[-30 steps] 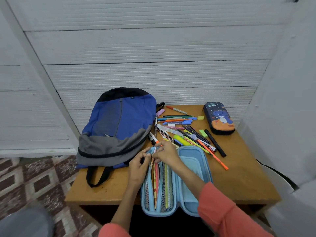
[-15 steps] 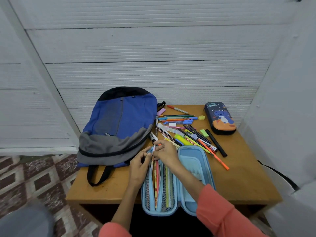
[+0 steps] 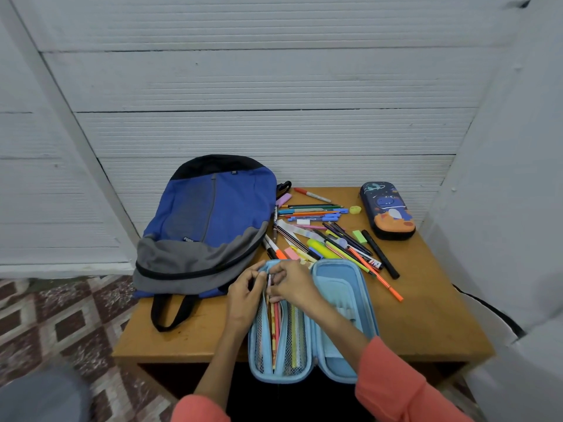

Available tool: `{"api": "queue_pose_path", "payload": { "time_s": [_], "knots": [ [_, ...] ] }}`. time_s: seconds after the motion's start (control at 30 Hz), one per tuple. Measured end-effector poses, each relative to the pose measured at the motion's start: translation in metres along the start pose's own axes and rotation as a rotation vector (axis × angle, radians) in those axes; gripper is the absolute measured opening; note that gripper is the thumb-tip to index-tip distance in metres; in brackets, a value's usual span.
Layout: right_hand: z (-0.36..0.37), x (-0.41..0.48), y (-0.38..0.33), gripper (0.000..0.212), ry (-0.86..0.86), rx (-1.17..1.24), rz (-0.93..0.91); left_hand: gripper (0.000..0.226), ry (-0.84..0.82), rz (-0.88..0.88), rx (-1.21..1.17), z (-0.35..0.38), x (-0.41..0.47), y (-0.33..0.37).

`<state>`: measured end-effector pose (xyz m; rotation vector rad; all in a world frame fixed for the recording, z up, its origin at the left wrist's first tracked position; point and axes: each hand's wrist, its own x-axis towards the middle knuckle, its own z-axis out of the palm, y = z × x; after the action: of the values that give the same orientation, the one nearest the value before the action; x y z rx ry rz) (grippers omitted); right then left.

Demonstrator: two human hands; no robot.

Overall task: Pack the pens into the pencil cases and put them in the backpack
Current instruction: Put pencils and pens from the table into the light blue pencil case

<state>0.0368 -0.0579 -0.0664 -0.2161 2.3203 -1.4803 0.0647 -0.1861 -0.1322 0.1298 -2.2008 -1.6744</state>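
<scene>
grip first: the right hand (image 3: 291, 283) pinches the top of a slim pen (image 3: 269, 280), feeding it down into the mesh pocket (image 3: 300, 339) of the open light-blue pencil case (image 3: 341, 264). the left hand (image 3: 243, 295) has its fingers curled at the lip of that pocket, pinching it open as far as i can tell. the case lies spread flat at the near edge of the surface (image 3: 426, 315), its end hanging a little over that edge, with several pens already lined up lengthwise inside.

so the step in hand is the filling, and it's far from finished. a heap of loose pens (image 3: 323, 239) lies just beyond the case, toward the far edge. a second pencil case (image 3: 388, 210), dark with a cartoon print, sits zipped at the far right corner. the backpack (image 3: 207, 226) lies flat along the left edge, looking closed.

next, i'd say, the pen needs sliding fully home, then the right hand must let go and reach forward for another.
</scene>
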Motion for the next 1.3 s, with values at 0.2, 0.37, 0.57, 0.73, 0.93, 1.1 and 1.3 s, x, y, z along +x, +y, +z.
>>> {"api": "queue_pose_path", "payload": {
  "time_s": [0.2,0.37,0.57,0.73,0.93,1.1,1.3],
  "knots": [
    [0.007,-0.002,0.003,0.036,0.005,-0.02,0.01,0.022,-0.001,0.015,0.008,0.0,0.001,-0.001],
    [0.012,0.0,0.006,0.029,0.065,-0.131,-0.047,0.022,0.0,0.012,0.014,-0.001,0.0,0.0],
    [0.012,0.001,0.009,0.029,0.116,-0.204,-0.11,0.019,-0.008,0.012,0.017,-0.001,-0.001,0.001],
    [0.011,-0.002,0.012,0.026,0.055,-0.241,-0.154,0.018,-0.005,0.017,0.021,-0.001,-0.001,0.002],
    [0.013,0.001,0.013,0.03,0.016,-0.194,-0.156,0.018,-0.01,0.021,-0.004,-0.002,-0.001,0.002],
    [-0.005,0.007,0.003,0.032,-0.138,-0.121,-0.057,0.028,0.002,0.007,-0.01,-0.002,-0.004,0.004],
    [-0.061,0.034,-0.019,0.011,0.055,-0.004,-0.01,0.019,-0.018,-0.036,0.007,-0.001,-0.003,0.007]
  ]
}}
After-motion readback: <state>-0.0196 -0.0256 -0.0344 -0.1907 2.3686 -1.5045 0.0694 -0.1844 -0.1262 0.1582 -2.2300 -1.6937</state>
